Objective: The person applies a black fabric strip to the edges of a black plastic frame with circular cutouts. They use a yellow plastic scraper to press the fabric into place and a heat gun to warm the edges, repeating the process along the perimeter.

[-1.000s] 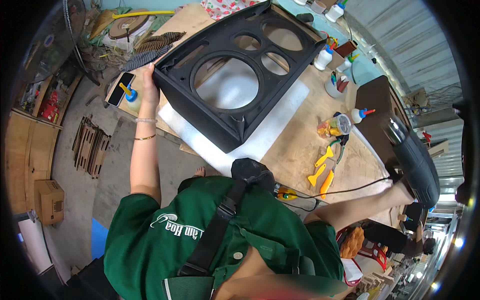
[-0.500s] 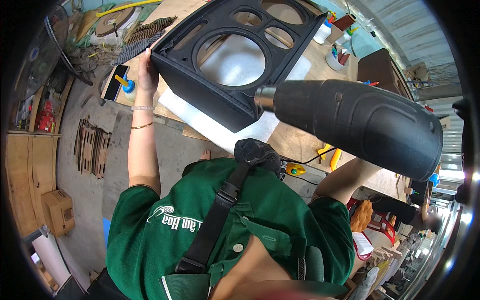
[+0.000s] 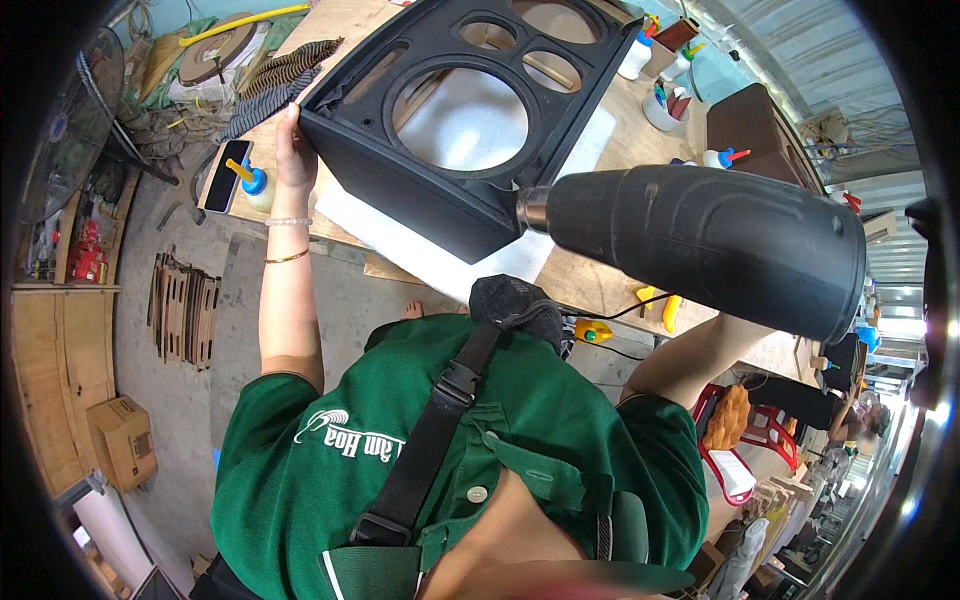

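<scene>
A black speaker cabinet (image 3: 400, 195) with several round cut-outs in its face lies on a white foam sheet (image 3: 375, 232) on the table. My left hand (image 3: 294, 152) grips the cabinet's left end, its thumb along the upper edge and the other fingers partly hidden. A large black heat gun (image 3: 700, 240) is held in the air at the right. Its metal nozzle (image 3: 533, 208) is close to the cabinet's near right corner; whether it touches, I cannot tell. My right forearm (image 3: 680, 360) runs up behind the gun, which hides my right hand on it.
Left of my hand are a glue bottle (image 3: 258, 186) and a phone (image 3: 228, 178). White bottles (image 3: 634, 60), a white cup (image 3: 664, 108) and a brown box (image 3: 755, 135) stand at the far right. Yellow tools (image 3: 671, 312) and a black cord (image 3: 630, 312) lie near the front edge.
The heat gun has shifted slightly left and down relative to the view, its nozzle still near the cabinet's corner. My left hand keeps its place on the cabinet.
</scene>
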Demonstrator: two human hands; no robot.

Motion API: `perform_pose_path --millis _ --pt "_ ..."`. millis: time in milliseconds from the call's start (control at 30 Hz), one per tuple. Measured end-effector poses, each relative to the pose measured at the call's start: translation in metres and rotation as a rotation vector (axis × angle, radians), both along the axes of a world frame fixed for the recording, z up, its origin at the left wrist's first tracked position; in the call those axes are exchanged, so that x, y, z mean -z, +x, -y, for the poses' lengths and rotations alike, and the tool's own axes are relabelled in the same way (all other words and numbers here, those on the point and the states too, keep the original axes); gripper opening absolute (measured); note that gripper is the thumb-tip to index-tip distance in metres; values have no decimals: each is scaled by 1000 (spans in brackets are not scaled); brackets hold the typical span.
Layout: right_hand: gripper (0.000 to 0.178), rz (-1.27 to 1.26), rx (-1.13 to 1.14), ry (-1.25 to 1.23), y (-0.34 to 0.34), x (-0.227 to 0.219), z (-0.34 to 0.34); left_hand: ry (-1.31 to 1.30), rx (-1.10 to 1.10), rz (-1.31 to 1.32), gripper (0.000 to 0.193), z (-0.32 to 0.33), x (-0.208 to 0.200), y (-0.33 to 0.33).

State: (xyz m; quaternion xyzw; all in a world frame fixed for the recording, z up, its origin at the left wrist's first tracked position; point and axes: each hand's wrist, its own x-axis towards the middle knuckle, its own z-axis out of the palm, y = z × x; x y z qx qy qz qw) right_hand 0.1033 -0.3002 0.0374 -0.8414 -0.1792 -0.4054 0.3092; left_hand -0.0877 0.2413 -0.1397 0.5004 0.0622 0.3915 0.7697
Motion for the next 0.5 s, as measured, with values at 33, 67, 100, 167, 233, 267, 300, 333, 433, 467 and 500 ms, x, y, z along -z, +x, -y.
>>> perform_pose_path --millis 33,67,100,167,233,267,300,333,433,467,500 --pt "46 -1 2 5 0 0 -1 -26 -25 -36 52 1 -1 0" --pt "46 -3 4 5 -1 1 -1 -29 -28 -44 52 1 -1 -1" --pt "46 -4 -2 -2 -1 1 -1 -23 -16 -26 52 1 -1 -1" --pt "46 -10 -1 -1 -2 2 -1 -55 -43 -53 53 1 -1 0" --pt "47 -8 1 2 -3 3 -1 -60 -45 -51 53 0 0 0" --pt "47 -9 -1 -4 -3 4 -1 -54 -42 -47 54 -1 1 0" --pt "47 -8 0 -5 -4 4 0 -54 -36 -43 54 -1 1 0" --pt "47 -14 0 -5 -4 5 -1 -54 -32 -47 54 -1 2 0" --pt "48 -8 -2 5 -6 6 -1 -63 -14 -48 53 0 -1 -1" --pt "48 -7 -2 3 -6 7 -2 -67 -12 -45 51 2 -2 -1" --pt "48 -8 -4 2 -7 8 -2 -68 -2 -36 49 3 -4 -2"
